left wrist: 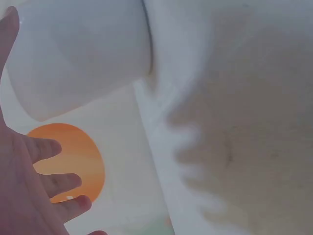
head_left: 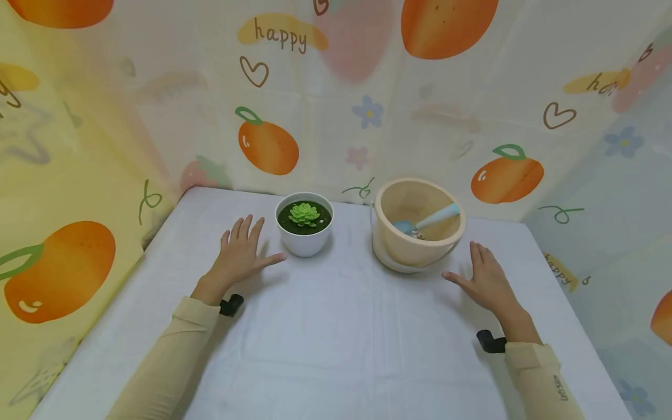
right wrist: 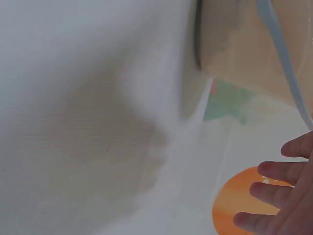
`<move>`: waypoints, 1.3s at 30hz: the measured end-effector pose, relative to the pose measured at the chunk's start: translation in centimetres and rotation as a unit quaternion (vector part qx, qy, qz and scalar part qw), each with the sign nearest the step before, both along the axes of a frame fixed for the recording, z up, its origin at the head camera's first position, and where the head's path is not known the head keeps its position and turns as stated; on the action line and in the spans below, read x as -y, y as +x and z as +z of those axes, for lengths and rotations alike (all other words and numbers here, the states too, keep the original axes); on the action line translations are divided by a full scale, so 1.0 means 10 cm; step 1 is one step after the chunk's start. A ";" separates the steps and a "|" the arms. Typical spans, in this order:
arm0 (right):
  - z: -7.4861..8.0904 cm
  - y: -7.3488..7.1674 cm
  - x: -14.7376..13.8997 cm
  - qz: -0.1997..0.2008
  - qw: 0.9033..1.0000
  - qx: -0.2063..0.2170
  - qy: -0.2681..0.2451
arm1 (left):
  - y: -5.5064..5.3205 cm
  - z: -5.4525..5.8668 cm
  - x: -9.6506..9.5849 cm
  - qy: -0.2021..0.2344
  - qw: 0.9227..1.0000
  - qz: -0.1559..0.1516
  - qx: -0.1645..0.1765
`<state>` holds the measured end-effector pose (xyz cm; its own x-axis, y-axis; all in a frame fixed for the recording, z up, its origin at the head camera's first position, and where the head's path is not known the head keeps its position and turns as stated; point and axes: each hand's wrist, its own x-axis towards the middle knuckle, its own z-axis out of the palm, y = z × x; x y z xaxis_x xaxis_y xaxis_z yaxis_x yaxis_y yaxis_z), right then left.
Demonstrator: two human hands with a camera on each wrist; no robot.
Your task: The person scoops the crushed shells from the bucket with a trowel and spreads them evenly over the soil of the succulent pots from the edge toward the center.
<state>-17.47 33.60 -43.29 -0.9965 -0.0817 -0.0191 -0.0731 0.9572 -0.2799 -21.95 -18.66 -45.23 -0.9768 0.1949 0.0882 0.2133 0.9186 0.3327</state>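
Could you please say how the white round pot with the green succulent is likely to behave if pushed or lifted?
The white round pot narrows toward its base, so a high push might tip it. Its wall looks smooth, so it may be slippery. The dark filling around the green rosette-shaped succulent could add weight, though its depth is hidden.

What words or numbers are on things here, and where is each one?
"happy": yellow patch on the back cloth.
"ha", the rest warped by a fold: another yellow patch, upper right.
"happy", small and slanted: right side cloth.
Cut-off writing at the picture's left edge: left side cloth; can't read the word.
Dark print: right sleeve; too small to read.
White pot, cream pot: no writing showing.
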 end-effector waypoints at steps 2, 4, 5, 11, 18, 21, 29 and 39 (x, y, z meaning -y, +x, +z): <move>0.03 -0.01 0.00 0.001 1.000 0.000 -0.004 | -0.02 0.03 -0.01 0.004 1.000 -0.002 -0.003; 0.06 -0.02 0.01 -0.001 1.000 0.001 -0.010 | -0.04 0.05 -0.02 0.013 1.000 -0.003 -0.007; 0.07 -0.03 0.01 -0.004 1.000 0.005 -0.013 | -0.04 0.07 -0.03 0.018 1.000 -0.004 -0.010; 0.16 -0.06 0.05 -0.009 0.999 0.013 -0.035 | -0.10 0.16 -0.09 0.051 0.998 -0.008 -0.023; 0.29 -0.10 0.06 -0.011 0.998 0.001 -0.057 | -0.17 0.28 -0.18 0.077 0.996 -0.016 -0.033; 0.35 -0.13 0.06 -0.011 0.998 -0.014 -0.066 | -0.20 0.32 -0.23 0.088 0.995 -0.026 -0.041; 0.48 -0.20 0.10 -0.001 0.996 -0.045 -0.074 | -0.26 0.40 -0.41 0.119 0.991 -0.046 -0.044; 0.66 -0.27 0.13 -0.006 0.995 -0.049 -0.084 | -0.32 0.54 -0.59 0.147 0.986 -0.064 -0.044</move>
